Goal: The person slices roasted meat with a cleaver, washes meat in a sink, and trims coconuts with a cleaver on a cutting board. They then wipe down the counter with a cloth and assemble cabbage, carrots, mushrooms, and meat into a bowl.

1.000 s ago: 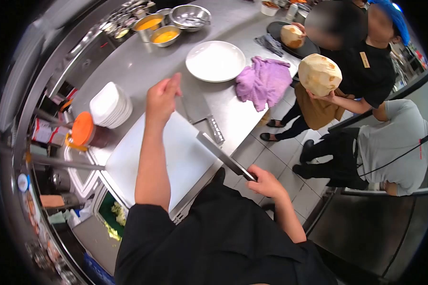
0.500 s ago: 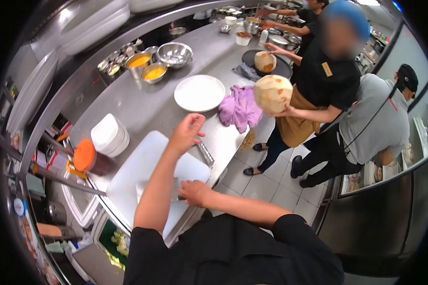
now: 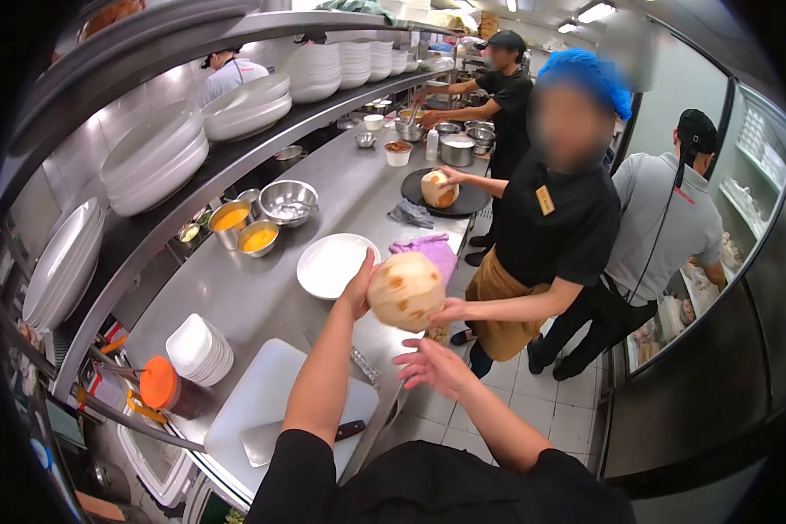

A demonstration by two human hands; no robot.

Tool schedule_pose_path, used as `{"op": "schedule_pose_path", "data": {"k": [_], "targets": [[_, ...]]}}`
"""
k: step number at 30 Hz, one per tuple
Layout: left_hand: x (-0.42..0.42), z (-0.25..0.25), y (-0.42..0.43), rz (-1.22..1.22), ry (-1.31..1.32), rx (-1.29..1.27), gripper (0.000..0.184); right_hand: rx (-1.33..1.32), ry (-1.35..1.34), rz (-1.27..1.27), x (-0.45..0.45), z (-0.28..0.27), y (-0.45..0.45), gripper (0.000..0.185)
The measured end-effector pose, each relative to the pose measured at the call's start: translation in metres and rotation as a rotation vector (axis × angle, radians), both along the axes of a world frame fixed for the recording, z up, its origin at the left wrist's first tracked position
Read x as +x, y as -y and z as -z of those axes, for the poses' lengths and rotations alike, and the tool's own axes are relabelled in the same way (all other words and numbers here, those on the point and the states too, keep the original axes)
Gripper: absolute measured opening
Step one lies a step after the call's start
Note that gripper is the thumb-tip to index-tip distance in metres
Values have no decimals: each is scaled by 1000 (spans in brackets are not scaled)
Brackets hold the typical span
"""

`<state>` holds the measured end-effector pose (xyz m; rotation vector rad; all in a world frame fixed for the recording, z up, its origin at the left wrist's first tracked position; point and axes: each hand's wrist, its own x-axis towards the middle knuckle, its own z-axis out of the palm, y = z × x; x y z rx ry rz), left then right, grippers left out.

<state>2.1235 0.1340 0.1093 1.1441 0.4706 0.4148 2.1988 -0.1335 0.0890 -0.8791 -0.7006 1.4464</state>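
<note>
The peeled coconut (image 3: 408, 292) is up in front of you, over the near edge of the desk (image 3: 262, 301), roundish with no clear long axis. Your left hand (image 3: 358, 283) is nearer, arm outstretched, holding its left side; a co-worker's hand (image 3: 448, 312) supports the right. Your right hand (image 3: 438, 367) is just below, fingers spread wide, touching nothing.
</note>
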Motion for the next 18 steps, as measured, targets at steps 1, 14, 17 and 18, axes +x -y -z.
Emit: {"op": "schedule_pose_path", "data": {"k": [1,14,17,18], "targets": [[2,6,-4,132,68,-72,80,-10,-115,-86,3,-6,-1,56],[-166,47,166,-570,379,380,56,-86,-166,-503,-23,43,23,63],[-193,18,241,-824,121,363,66,-175,-96,-641,-46,44,33,61],[-206,24,256,-848,113,359,66,-228,-71,-735,-55,49,31,65]]}}
